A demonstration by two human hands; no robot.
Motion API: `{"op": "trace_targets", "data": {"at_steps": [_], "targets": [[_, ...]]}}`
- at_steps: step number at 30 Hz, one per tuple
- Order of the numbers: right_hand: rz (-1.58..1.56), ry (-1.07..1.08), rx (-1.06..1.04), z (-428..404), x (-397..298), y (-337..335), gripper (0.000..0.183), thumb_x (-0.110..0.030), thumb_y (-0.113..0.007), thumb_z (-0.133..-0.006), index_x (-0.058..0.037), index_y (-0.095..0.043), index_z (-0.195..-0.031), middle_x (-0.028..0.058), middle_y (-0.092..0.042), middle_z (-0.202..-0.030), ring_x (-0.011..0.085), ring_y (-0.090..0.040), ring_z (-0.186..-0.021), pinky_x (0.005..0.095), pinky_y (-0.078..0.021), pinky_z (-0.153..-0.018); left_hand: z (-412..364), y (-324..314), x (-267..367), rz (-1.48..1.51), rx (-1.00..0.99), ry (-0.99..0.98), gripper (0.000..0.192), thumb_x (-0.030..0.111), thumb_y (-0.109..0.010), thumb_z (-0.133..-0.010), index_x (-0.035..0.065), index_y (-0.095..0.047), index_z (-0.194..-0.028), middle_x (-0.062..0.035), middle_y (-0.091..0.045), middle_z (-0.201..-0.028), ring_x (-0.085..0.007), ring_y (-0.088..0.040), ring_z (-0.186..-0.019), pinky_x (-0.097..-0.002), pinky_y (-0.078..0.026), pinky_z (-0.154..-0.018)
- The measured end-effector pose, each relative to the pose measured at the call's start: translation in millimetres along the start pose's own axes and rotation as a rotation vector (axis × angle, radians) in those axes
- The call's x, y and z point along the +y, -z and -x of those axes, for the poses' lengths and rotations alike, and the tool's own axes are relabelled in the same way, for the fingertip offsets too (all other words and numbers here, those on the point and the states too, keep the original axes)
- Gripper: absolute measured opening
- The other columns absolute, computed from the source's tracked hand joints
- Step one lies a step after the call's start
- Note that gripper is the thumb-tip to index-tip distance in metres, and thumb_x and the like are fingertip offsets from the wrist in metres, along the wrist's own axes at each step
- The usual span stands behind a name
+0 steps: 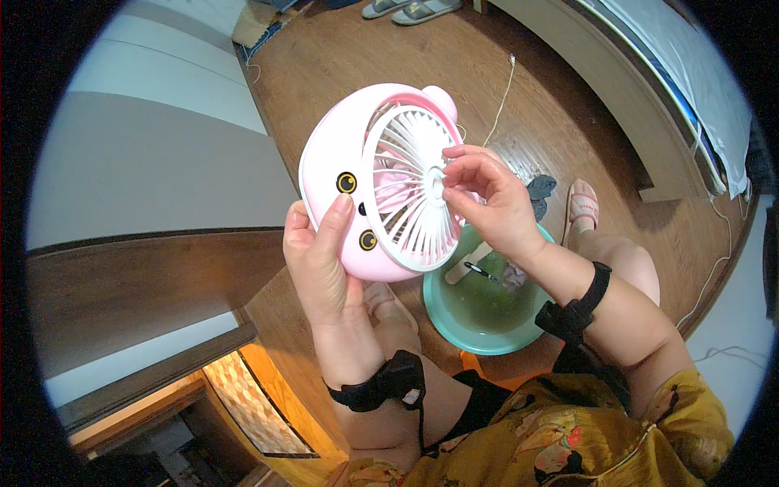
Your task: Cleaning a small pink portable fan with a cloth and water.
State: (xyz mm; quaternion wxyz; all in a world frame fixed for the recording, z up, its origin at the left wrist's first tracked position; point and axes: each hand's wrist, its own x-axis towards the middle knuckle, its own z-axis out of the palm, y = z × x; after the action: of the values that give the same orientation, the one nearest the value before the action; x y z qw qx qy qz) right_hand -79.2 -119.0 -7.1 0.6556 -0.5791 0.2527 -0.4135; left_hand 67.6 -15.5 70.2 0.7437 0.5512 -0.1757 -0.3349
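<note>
My left hand (325, 249) grips the lower left rim of a pink and white animal-faced electric fan (328, 146), thumb on its face between two yellow-ringed eyes. The fan's white round grille (395, 243) stands tilted in the housing, and pink parts show through its ribs. My right hand (487, 195) has its fingertips at the hub of the grille; whether they pinch it is hard to tell. Below, a turquoise basin (487, 344) holds cloudy water, a pale flat stick (457, 274), a black and white slender brush or pen (481, 271) and a wet cloth (514, 277).
A dark grey cloth (540, 193) lies beside the basin on the wooden floor. A white cable with a plug (512, 59) stretches beyond it. Grey slippers (420, 11) are at the far edge, a bed frame (608, 103) at the right, and a cabinet (152, 292) at the left.
</note>
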Motion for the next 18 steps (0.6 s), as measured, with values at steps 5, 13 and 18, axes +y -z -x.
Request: {"op": "trace_targets", "data": {"at_steps": [5, 13, 18], "targets": [[0.477, 0.295, -0.008, -3, -1, 7, 0.019, -0.002, -0.063, -0.071, -0.0049, -0.058, -0.089, 0.0100, -0.053, -0.105, 0.0187, -0.056, -0.086, 0.0271, -0.0468, -0.074, -1, 1, -2, 0.007, 0.002, 0.002, 0.020, 0.003, -0.061, -0.076, 0.0007, -0.052, -0.094, -0.0117, -0.061, -0.091, -0.0165, -0.061, -0.079, -0.0279, -0.050, -0.072], [0.281, -0.044, 0.016, 5, 5, -1, 0.032, -0.017, -0.065, -0.075, -0.0051, -0.057, -0.103, 0.0103, -0.052, -0.105, 0.0183, -0.055, -0.084, 0.0288, -0.0466, -0.071, -3, 3, -4, 0.004, 0.020, 0.012, 0.023, 0.004, -0.061, -0.076, -0.0009, -0.051, -0.096, -0.0119, -0.061, -0.092, -0.0166, -0.061, -0.080, -0.0280, -0.050, -0.073], [0.296, -0.072, -0.049, 0, -6, 0, 0.053, -0.029, -0.072, -0.068, -0.0058, -0.051, -0.112, 0.0113, -0.050, -0.109, 0.0196, -0.055, -0.088, 0.0290, -0.0464, -0.073, -2, 2, -1, 0.018, 0.012, 0.015, 0.021, 0.004, -0.061, -0.077, -0.0006, -0.051, -0.095, -0.0120, -0.061, -0.092, -0.0168, -0.060, -0.080, -0.0282, -0.050, -0.074]]}}
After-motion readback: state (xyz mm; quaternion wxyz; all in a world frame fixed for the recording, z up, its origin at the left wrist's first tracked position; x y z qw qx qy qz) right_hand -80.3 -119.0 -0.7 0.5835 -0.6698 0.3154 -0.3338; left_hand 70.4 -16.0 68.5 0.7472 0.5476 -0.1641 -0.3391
